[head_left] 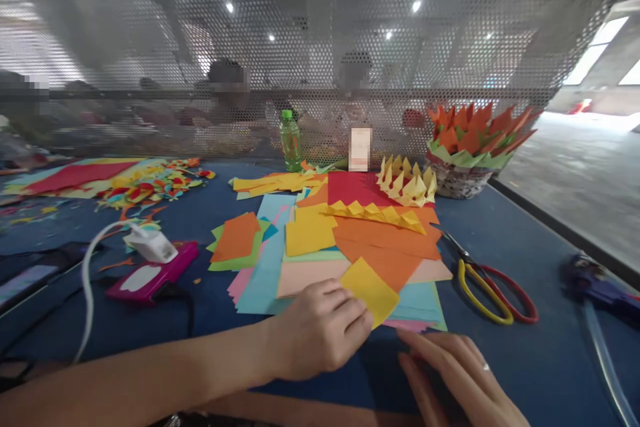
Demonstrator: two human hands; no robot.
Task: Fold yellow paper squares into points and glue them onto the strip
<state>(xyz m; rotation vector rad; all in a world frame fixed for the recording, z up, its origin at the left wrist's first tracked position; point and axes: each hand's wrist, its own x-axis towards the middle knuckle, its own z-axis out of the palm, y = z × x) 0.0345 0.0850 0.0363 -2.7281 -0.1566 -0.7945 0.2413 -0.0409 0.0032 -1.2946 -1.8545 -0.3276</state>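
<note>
My left hand (327,327) is closed on the left edge of a small yellow paper square (373,292), which is turned cornerwise just above the paper pile. To the right, near the table's front edge, my right hand (453,370) has its fingers apart and holds nothing. Under the yellow square lie layered coloured sheets, among them orange paper (380,240) and light blue paper (265,280). A folded yellow zigzag strip (377,215) rests on top of them, with another yellow square (310,233) at its left.
Scissors (483,273) lie right of the papers, near a glue gun (595,283). Behind stand a pale yellow folded-paper ring (407,183), an orange-and-green paper basket (465,160) and a green bottle (290,141). A pink power strip (155,273) with a white charger sits left.
</note>
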